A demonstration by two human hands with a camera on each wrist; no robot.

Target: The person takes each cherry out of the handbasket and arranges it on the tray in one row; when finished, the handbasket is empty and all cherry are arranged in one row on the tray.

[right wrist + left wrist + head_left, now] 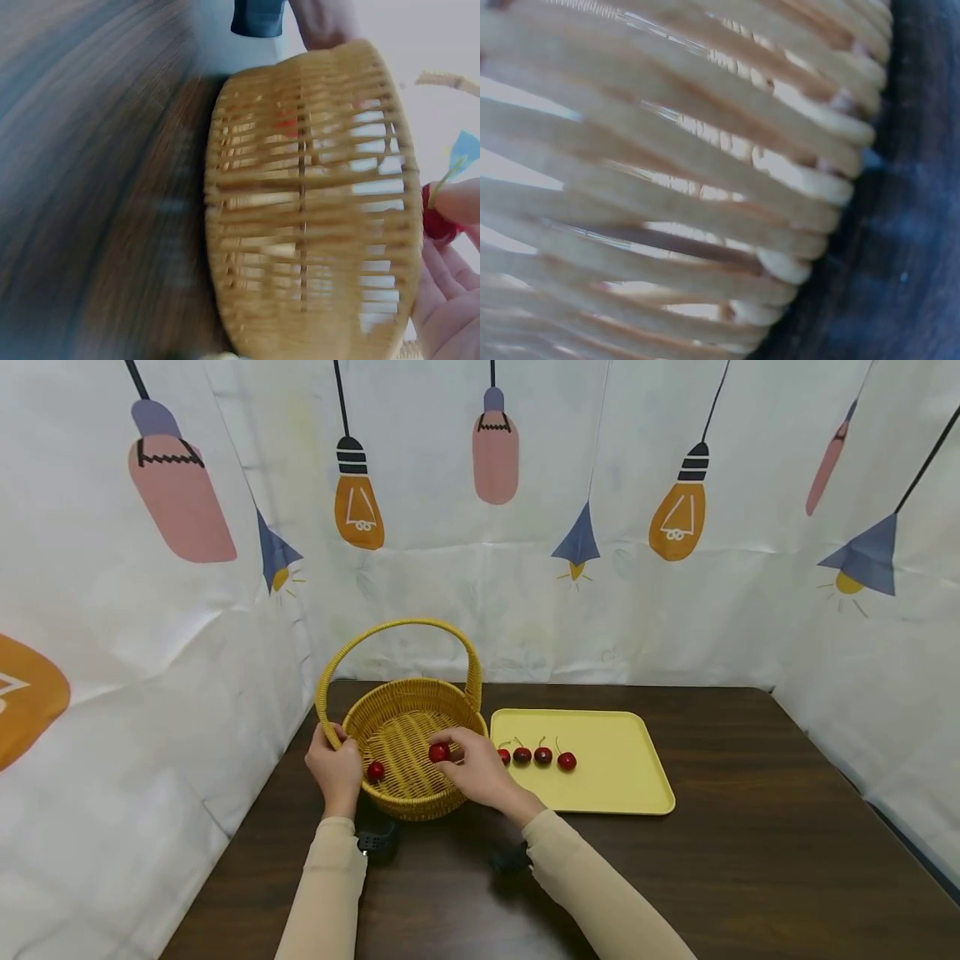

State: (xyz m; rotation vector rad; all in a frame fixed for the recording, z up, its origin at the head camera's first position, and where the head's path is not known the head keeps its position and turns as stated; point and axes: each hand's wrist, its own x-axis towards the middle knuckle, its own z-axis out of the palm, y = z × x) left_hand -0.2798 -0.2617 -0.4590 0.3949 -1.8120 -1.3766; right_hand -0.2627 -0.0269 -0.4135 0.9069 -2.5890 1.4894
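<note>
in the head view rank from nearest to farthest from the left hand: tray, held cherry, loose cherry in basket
1. Loose cherry: left side of the basket
2. Held cherry: in the right hand
3. Tray: right of the basket

Left wrist view: woven basket [705, 163] close up, blurred; dark tabletop [900, 255] at right.

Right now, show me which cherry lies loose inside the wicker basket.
The leftmost cherry, by the left wall of the wicker basket; another cherry is pinched by the right hand, and four more cherries show on the yellow tray.
</note>
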